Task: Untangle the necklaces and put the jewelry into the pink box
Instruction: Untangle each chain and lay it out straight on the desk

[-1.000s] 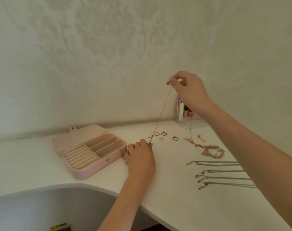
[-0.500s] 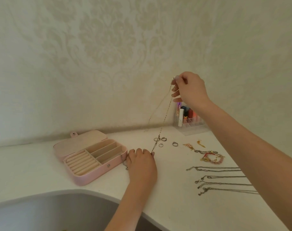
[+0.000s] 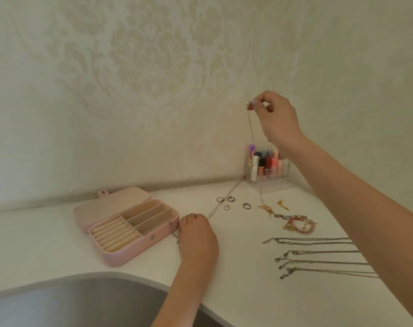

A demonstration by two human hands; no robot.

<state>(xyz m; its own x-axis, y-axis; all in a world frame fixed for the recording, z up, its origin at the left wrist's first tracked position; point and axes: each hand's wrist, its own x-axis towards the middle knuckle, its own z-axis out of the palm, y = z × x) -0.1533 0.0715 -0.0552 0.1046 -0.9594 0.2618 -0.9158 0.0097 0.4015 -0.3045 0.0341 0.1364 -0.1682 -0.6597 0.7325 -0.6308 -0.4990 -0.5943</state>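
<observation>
1. Pink and still holding none of the jewelry as far as I can see, the pink box [image 3: 127,226] lies open on the white desk [image 3: 236,291], lid flat behind it; its cream lining forms ridged ring rolls on the left and three long slots on the right.
2. Untangling looks partly done: four silvery chains [image 3: 318,256] lie straightened in parallel rows near the right forearm, clasps to the left.
3. One fine pale necklace [image 3: 249,123] is in hand. The right hand [image 3: 275,119] is raised against the wall, thumb and forefinger pinched together on its upper end, so the chain hangs down past the clear organizer [image 3: 269,172] of cosmetic tubes.
4. A thin strand runs across the desk to the left hand [image 3: 196,234], which rests just beside the box, fingers curled under; I cannot tell exactly what they clamp, though a short bit of chain shows at its left edge.
5. Left to do, I judge: free this necklace, then box everything, including the small metal rings [image 3: 230,202], the gold earrings [image 3: 283,205] and the beaded pink bracelet [image 3: 299,226].
</observation>
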